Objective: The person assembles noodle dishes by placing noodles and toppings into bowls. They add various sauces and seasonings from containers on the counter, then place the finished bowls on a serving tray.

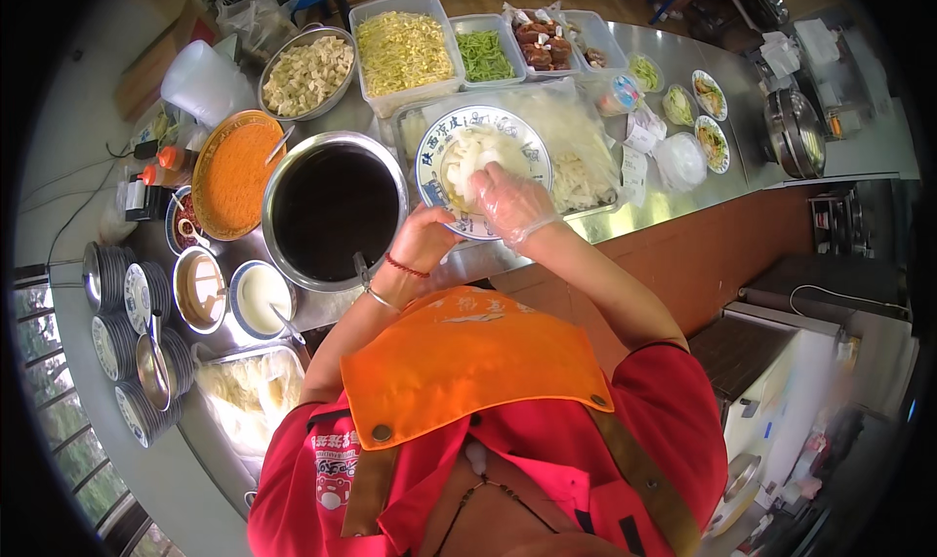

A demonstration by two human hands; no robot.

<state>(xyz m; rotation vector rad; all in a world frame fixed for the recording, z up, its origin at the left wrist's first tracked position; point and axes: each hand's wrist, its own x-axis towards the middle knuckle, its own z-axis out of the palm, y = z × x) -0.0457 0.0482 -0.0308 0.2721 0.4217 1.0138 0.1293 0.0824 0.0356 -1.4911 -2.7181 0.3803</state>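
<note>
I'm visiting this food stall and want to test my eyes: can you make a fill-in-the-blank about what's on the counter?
1. The right hand, in a clear ____, presses white noodles.
2. The left hand steadies the patterned ____.
3. The big metal pot holds a ____ liquid.

Missing words: glove; bowl; dark

A small round tub [623, 92] with a printed lid in pale blue, pink and white stands on the far right of the counter [673, 204], beside the plastic containers. Near it, small white paper slips [640, 132] lie on the steel. At the far left, a clear plastic bag [249, 15] sits crumpled behind the metal bowl. No screens or signs show clearly.
</note>
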